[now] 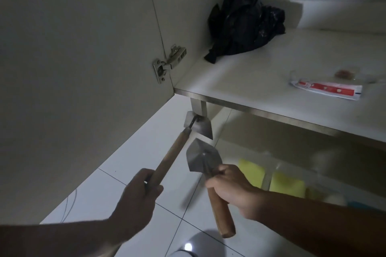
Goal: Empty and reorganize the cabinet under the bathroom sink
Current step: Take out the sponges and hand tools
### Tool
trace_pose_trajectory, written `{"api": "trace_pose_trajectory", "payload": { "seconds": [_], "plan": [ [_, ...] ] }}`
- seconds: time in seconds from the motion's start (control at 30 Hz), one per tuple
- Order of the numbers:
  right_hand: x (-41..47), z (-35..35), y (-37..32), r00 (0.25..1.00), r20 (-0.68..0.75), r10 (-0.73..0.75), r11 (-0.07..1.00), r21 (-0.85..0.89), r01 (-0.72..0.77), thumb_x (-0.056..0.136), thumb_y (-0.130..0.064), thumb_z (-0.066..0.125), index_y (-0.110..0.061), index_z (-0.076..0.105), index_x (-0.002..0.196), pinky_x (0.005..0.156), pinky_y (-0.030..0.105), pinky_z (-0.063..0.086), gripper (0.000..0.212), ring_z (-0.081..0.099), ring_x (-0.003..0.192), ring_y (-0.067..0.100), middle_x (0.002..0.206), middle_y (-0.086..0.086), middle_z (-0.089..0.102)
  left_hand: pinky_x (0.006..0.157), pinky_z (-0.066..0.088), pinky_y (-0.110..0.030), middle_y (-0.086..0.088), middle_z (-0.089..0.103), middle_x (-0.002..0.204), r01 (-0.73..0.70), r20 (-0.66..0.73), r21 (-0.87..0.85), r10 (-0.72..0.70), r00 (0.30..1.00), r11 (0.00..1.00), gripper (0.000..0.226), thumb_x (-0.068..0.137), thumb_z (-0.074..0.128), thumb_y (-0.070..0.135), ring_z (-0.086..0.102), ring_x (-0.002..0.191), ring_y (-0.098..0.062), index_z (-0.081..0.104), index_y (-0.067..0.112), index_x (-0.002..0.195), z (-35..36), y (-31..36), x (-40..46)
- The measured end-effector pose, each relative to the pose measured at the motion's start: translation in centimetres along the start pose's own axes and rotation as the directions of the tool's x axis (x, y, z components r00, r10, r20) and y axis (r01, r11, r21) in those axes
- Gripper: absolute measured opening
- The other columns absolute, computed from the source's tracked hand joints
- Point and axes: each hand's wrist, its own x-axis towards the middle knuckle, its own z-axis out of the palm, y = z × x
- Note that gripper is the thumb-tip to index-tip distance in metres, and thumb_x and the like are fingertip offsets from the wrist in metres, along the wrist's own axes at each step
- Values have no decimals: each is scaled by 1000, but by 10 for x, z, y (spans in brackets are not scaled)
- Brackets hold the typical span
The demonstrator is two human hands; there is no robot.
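My left hand [137,196] grips the wooden handle of a small hoe [198,126], whose metal blade points at the cabinet's metal leg [198,107]. In my right hand [231,188] is a small trowel [197,159], held near its metal blade with the wooden handle pointing down. Both tools hang above the white tiled floor, just in front of the open cabinet. On the cabinet floor [240,81] lie a crumpled black plastic bag [244,23] in the back left corner and a flat red-and-white tube [325,87] at the right.
The open cabinet door [79,48] stands at the left with its hinge [167,62]. Yellow sponges [286,183] and other blurred items lie on the floor below the cabinet's front edge at the right. A pale round object [188,247] sits at the bottom.
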Motion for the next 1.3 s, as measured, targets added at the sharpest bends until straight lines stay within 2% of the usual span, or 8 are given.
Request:
{"api": "trace_pose_trajectory", "payload": {
  "seconds": [0.23,0.57,0.7,0.83,0.97,1.1,1.2,1.3],
  "plan": [
    [38,16,22,981,-143,130,990,73,-120,75,-22,78,-9,70,86,62,33,61,19,67,69,23,83,9,71,37,35,-19,2,52,64,126,-1,-82,-126,992,989,9,91,53,0,39,37,-6,54,9,90,28,-26,54],
    [82,44,24,953,-272,134,984,-77,-160,72,-38,75,-9,69,101,74,39,61,41,73,85,28,97,10,73,52,38,-24,0,57,75,133,16,36,-134,991,990,5,88,62,13,49,59,-15,60,15,92,52,-42,75],
    [88,41,29,949,-295,115,990,-48,-135,73,-26,77,-20,61,115,62,36,62,45,73,79,25,100,7,72,55,41,-24,-5,65,85,148,21,91,-150,988,985,11,85,63,13,59,70,-22,63,17,96,54,-40,87],
    [89,34,28,956,-294,17,977,-198,-79,81,-21,63,-24,54,131,80,39,60,52,70,97,29,115,5,68,55,40,-21,-5,67,86,139,23,180,-145,989,974,15,84,64,12,60,76,-22,67,16,98,54,-38,93],
    [77,19,15,979,-183,92,969,-208,-130,82,-14,62,-15,61,117,52,31,61,35,72,68,25,101,7,70,76,47,-29,-7,64,105,146,19,243,-155,988,959,32,81,69,20,61,97,-25,63,13,112,55,-30,97],
    [56,-13,-13,994,-82,70,952,-293,-91,80,-13,67,-5,63,86,56,36,62,11,74,66,22,74,11,72,99,40,-37,-6,51,128,-42,32,343,33,999,938,58,81,69,24,44,122,-26,48,13,134,55,-2,94],
    [34,-47,-41,1000,3,3,933,-360,-1,80,-17,74,0,66,87,64,39,63,21,75,74,23,77,13,72,97,37,-31,-2,56,122,-237,109,339,212,971,911,47,81,68,25,48,119,-23,56,15,126,55,38,96],
    [7,-88,-64,996,82,-44,913,-400,73,80,-20,77,4,69,95,61,32,61,30,74,70,18,66,5,70,85,46,-19,8,64,103,-366,204,243,321,925,898,26,79,72,31,62,99,-12,67,19,101,50,89,102]
  ]
}}
